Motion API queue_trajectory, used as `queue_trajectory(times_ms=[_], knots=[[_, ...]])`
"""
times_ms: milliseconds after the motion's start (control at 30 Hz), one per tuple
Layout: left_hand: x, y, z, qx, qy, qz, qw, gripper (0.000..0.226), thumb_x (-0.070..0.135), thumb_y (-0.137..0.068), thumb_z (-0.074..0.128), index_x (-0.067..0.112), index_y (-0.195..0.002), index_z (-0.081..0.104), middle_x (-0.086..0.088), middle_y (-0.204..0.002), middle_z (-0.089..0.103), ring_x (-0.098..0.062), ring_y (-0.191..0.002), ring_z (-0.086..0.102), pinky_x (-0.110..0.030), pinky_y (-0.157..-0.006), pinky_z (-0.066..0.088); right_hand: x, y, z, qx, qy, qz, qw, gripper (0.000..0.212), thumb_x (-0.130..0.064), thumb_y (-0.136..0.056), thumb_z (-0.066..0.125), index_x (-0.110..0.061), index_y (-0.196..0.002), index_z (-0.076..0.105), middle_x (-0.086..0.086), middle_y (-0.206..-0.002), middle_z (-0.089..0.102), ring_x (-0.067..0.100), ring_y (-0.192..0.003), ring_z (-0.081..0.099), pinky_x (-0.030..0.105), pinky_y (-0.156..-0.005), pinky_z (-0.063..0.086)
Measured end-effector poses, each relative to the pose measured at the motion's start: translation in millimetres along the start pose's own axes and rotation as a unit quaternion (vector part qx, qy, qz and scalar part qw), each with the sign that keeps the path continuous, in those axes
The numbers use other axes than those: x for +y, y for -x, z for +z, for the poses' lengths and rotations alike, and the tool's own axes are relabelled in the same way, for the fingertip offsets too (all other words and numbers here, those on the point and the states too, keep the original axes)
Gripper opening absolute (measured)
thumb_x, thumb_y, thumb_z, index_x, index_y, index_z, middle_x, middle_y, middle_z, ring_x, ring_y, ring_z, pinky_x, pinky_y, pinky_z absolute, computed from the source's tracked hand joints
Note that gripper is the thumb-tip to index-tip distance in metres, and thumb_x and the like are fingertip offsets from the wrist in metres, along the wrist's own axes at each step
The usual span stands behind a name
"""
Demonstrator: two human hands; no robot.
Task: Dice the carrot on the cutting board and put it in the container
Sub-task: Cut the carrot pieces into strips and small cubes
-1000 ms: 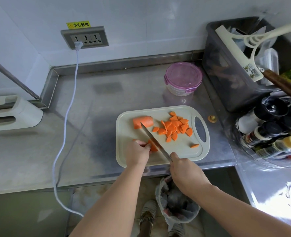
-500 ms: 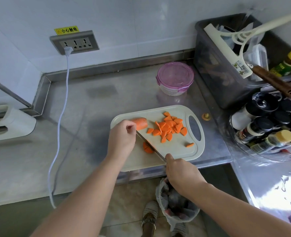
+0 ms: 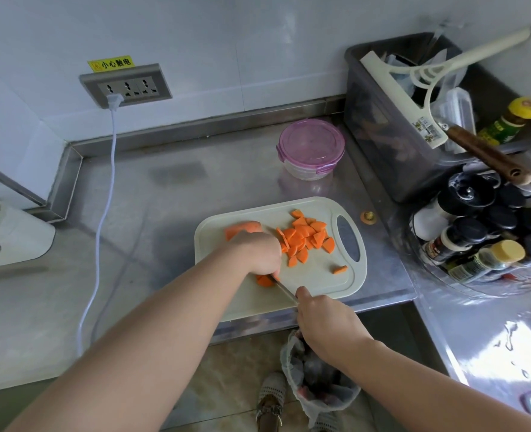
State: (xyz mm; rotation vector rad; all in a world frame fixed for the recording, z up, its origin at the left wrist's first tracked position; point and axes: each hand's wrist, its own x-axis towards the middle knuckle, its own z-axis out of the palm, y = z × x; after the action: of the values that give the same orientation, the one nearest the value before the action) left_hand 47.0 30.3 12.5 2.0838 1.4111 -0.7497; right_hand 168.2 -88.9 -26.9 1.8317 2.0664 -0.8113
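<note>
The left hand (image 3: 258,254) hung knuckles-up over the middle of the cutting board (image 3: 314,283), its fingers bent down toward the blade. We could not tell whether they pinched anything, since the hand's own back hid them. The right hand (image 3: 323,322) was wrapped round the handle of the knife (image 3: 284,290) at the board's near edge, and only a short stretch of blade showed between the two hands.

The uncut carrot chunk (image 3: 242,229) lay at the far left of the board, just beyond the left knuckles. The cut pieces (image 3: 307,238) sat heaped toward the handle hole, a few slices (image 3: 264,280) lay against the blade, and one stray piece (image 3: 339,269) lay apart near the right edge. The container (image 3: 310,148) stood well behind the board on the surface (image 3: 164,213), its pink lid on.

We judged the chunk firm and stiff, light in the hand, and round enough to roll. It would want holding across its curved back with the fingertips tucked away from the edge, ideally cut face down. The pieces looked damp and slick and likely to cling to the steel, so we thought they would be better gathered by scooping than picked up singly. The lid would have to come off first.
</note>
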Motion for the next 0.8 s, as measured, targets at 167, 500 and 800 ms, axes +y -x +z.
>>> queue_trajectory(times_ms=[167,500,800], knots=[[2.8,-1.9,-1.0,-0.014,-0.006,-0.016,1.000,0.025,0.026,-0.087,0.060,0.013,-0.106,0.071,-0.009,-0.106,0.065,-0.023,-0.077,0.057,-0.024,-0.044,0.033,-0.9,4.9,-3.0,0.004,0.000,-0.007,1.000,0.032,-0.011,-0.098,0.041,-0.015,-0.129,0.033,0.002,-0.084,0.055,0.021,-0.070,0.055,0.029,-0.053,0.042],[-19.5,16.8,2.9,0.397,0.366,-0.002,0.842,0.022,0.014,-0.091,0.049,0.022,-0.104,0.064,0.007,-0.097,0.065,-0.010,-0.080,0.061,-0.027,-0.080,0.048,-5.5,9.5,-8.2,0.037,-0.073,0.015,0.997,0.017,-0.010,-0.098,0.036,-0.015,-0.113,0.042,0.009,-0.087,0.065,0.030,-0.076,0.065,0.039,-0.060,0.048],[-26.9,24.0,91.2,0.257,0.596,-0.148,0.746,0.016,0.015,-0.088,0.063,0.026,-0.076,0.060,0.004,-0.075,0.067,-0.023,-0.082,0.069,-0.044,-0.085,0.055,-15.0,6.3,-1.5,0.040,-0.097,0.018,0.994,0.015,-0.015,-0.099,0.035,-0.016,-0.111,0.045,0.007,-0.087,0.064,0.027,-0.076,0.065,0.044,-0.069,0.056]])
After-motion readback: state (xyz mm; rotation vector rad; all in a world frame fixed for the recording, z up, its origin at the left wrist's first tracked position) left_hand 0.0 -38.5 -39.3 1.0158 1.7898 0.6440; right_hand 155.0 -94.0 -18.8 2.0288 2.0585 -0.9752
